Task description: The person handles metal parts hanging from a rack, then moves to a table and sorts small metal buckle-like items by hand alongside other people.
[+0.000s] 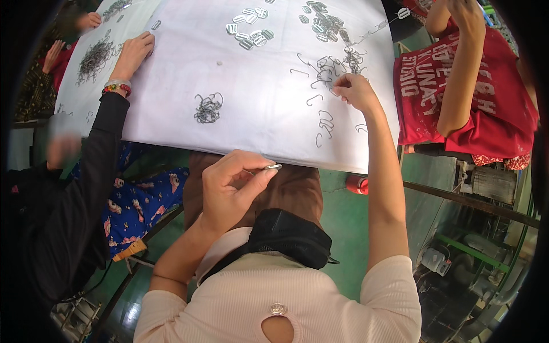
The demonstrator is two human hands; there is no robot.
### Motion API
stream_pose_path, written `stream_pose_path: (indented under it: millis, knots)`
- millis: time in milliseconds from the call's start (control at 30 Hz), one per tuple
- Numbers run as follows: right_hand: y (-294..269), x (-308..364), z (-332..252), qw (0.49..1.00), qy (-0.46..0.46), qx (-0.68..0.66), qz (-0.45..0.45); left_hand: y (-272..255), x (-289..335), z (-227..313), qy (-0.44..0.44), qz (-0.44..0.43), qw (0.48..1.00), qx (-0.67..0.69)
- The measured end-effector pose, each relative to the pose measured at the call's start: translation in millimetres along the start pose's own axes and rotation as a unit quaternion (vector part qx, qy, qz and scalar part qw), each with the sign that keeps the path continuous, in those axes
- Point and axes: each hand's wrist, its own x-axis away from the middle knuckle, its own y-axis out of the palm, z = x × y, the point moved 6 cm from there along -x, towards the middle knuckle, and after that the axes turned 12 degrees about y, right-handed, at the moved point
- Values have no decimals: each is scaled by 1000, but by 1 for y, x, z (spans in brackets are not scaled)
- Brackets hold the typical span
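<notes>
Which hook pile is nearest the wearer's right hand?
The scattered pile at picture right; the compact centre pile and the piles at left lie farther away.

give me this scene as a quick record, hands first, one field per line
left hand: pinches a small metal piece, near the white table
right hand: at loose metal hooks, grip on one unclear
nearer the middle: separate pile of hooks
far side: flat metal buckles in loose groups
co-workers: black sleeve at left, red shirt at right
</notes>
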Motion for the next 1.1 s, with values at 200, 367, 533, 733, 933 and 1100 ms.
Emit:
stream_pose_path:
  millis: [200, 367, 533, 733, 933, 1100]
  knots:
    - [24, 87, -34, 952, -52, -293, -69, 3, 6, 3, 2, 14, 999, 33]
    - [57, 181, -57, 900, -71, -417, -102, 3, 9, 6, -7, 29, 999, 27]
    - [81, 206, -57, 854, -113, -499, -96, 6, 10, 6, 16, 39, 998, 36]
    - [86, 202, -62, 843, -152, -512, -61, 12, 12, 6, 53, 22, 998, 1]
    - [81, 208, -58, 852, -221, -474, -25, -13, -49, -24, 100, 4, 978, -185]
    - [79, 212, -62, 847, -254, -466, -27, -47, -158, -106, 174, 19, 894, -412]
